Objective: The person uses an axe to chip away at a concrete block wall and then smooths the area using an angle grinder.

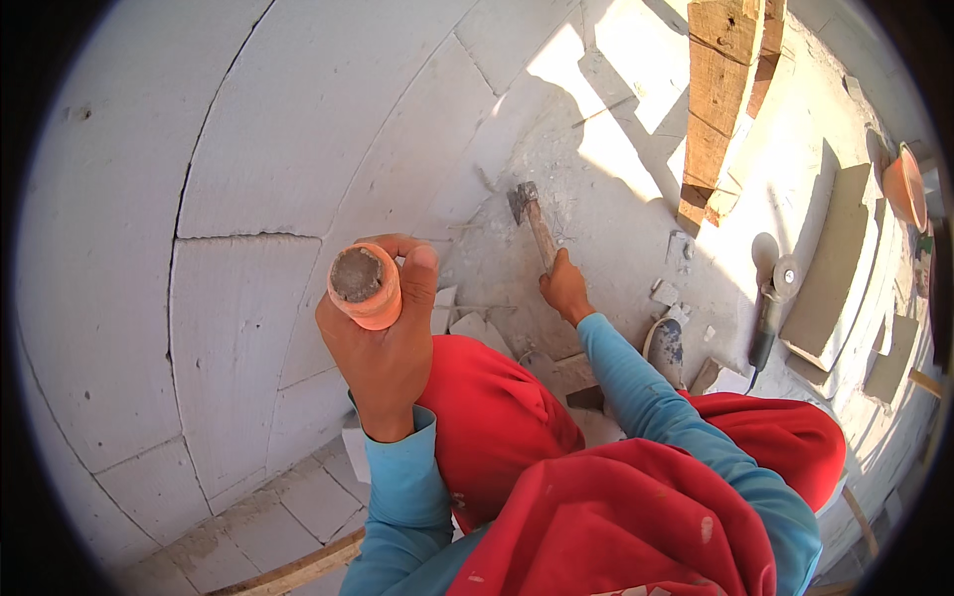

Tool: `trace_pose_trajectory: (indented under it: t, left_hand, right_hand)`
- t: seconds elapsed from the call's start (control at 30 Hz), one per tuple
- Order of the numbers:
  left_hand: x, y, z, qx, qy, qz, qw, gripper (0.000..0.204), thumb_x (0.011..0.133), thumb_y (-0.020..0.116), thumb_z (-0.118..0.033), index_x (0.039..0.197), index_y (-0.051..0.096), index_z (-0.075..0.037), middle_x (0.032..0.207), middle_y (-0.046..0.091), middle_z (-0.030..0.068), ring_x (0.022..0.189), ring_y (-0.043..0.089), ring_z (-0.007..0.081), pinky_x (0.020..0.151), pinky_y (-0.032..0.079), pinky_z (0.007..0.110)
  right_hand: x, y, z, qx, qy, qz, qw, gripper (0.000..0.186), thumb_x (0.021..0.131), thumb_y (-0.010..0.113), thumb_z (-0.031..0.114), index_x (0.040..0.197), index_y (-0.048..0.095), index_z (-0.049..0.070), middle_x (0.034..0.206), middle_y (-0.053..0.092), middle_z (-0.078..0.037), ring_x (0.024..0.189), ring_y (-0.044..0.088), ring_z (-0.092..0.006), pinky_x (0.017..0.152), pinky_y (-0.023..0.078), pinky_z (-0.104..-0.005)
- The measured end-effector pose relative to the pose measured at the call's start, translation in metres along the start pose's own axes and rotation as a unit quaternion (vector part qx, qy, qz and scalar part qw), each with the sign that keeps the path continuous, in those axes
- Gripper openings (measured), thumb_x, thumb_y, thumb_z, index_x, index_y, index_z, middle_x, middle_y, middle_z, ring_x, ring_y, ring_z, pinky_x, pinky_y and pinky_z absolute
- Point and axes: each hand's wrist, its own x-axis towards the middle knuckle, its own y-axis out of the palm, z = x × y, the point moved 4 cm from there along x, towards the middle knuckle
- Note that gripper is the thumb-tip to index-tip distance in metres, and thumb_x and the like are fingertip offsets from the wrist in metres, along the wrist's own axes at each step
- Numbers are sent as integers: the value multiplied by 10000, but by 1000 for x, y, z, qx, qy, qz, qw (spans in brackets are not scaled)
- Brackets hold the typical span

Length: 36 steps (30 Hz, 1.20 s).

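Left hand (383, 353): closed around an orange cylindrical piece (376, 309), its rough grey end turned up toward the camera; the piece's far end is hidden
Right hand (566, 289): wrapped around the handle of a hammer (541, 233), whose head is pointed away from the forearm; whether the floor (621, 253) is touched by the head cannot be told
Contact: none between hammer and orange piece; the hammer head is held well apart, to the right of the left hand
Block wall (248, 338): pale blocks already set, beside and beyond the left hand, with dark open joints left between some; no fresh cut can be made out
Broken pieces (664, 292): scattered to the right of the right hand; some breaking or cutting is judged done, clearing not yet done
Angle grinder (767, 320): laid farther right of the right hand, held by neither
Progress: judged partway, both hands being equipped; the amount left cannot be told
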Motion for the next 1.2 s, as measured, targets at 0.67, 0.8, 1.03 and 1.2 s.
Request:
trace_pose_trajectory:
  t: [0.67,0.8,1.03,1.2]
  left_hand:
    - [-5,-1,5,11,51,-19,998,181,957,795,-166,965,690,-19,721,642,20,464,467,60,422,349,235]
    - [-12,-8,-2,24,35,-28,999,154,955,814,-153,922,727,-29,786,701,27,679,601,117,624,464,294]
    - [-1,1,-5,18,69,-13,997,179,965,809,-175,916,724,-26,774,694,28,673,598,116,617,452,289]
    - [-9,-7,-1,10,56,-17,998,189,971,807,-183,919,723,-21,774,687,23,677,590,110,617,448,286]
  right_hand:
    - [-10,-16,19,181,70,80,978,313,885,660,107,1091,479,-44,803,695,-293,665,713,-438,672,575,-502]
    - [-7,-77,66,273,87,-49,957,286,887,648,99,1063,479,-50,759,682,-259,605,700,-393,637,573,-486]
    - [-4,22,-12,98,-19,-101,990,317,874,667,94,1102,511,-61,862,693,-292,601,703,-387,616,574,-472]
    - [-7,1,21,203,91,123,967,358,865,677,89,1150,523,-66,862,697,-266,597,706,-354,594,571,-454]
